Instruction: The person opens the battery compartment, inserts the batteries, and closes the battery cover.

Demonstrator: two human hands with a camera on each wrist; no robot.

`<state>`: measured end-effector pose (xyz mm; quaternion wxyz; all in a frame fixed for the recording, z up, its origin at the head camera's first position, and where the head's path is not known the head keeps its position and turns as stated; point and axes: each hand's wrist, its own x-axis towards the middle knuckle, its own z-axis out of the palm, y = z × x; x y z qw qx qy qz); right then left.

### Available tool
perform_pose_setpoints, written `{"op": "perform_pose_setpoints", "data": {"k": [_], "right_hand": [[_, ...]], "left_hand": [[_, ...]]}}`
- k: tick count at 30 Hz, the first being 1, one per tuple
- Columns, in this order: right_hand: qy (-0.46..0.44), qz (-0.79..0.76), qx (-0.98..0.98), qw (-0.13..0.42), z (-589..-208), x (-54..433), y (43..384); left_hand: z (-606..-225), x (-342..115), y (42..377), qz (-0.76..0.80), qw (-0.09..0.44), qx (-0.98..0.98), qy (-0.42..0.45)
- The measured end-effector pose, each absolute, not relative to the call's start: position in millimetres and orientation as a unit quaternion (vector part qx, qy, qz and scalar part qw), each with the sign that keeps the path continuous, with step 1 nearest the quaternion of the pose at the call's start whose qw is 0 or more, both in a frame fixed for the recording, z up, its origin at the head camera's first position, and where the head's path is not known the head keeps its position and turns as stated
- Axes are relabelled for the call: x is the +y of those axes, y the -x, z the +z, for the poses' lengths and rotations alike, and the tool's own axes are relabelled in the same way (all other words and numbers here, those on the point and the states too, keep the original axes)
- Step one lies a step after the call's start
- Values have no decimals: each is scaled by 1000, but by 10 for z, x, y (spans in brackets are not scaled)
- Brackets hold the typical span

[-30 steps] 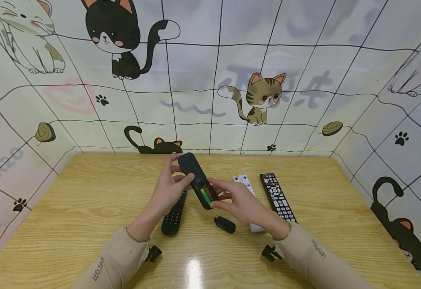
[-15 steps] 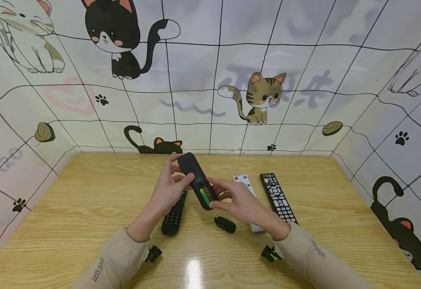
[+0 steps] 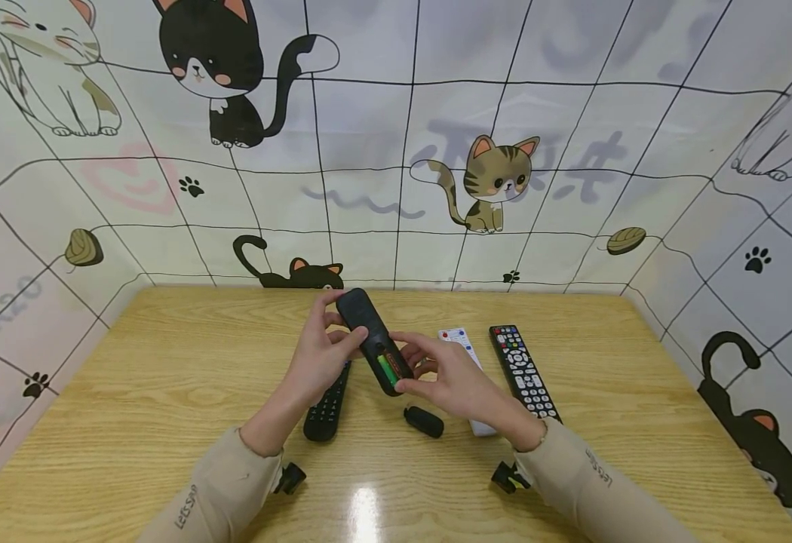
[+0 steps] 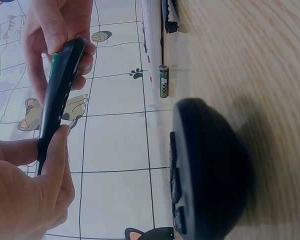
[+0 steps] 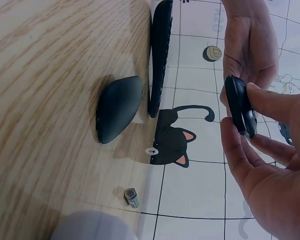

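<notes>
A black remote control (image 3: 365, 320) is held tilted above the table, its back facing up and its battery bay uncovered. A green battery (image 3: 388, 371) lies in the bay, with a reddish-brown strip beside it. My left hand (image 3: 323, 353) grips the upper part, thumb across the back. Thumb and fingers of my right hand (image 3: 452, 377) pinch the lower end, the thumb at the bay's edge. Below on the table lies the black battery cover (image 3: 424, 421). A loose battery (image 4: 163, 81) shows on the table in the left wrist view.
Another black remote (image 3: 326, 407) lies under my left hand. To the right are a white remote (image 3: 483, 428), partly hidden by my right hand, and a black remote with white buttons (image 3: 523, 369). A cat-printed cloth (image 3: 369, 204) rises behind the wooden table (image 3: 199, 377).
The held remote and both hands have shifted very slightly to the right and down. The grips are the same, and the things on the table have stayed in place.
</notes>
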<state>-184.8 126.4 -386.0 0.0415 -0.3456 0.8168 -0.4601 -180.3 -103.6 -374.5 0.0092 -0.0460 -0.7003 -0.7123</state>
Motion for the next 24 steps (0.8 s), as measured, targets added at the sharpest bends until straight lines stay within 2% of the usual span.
{"op": "perform_pose_setpoints", "data": {"k": [24], "right_hand": [[316, -476, 819, 49, -3882, 1217, 1842]], "left_hand": [[-3695, -928, 1777, -707, 14, -704, 69]]}}
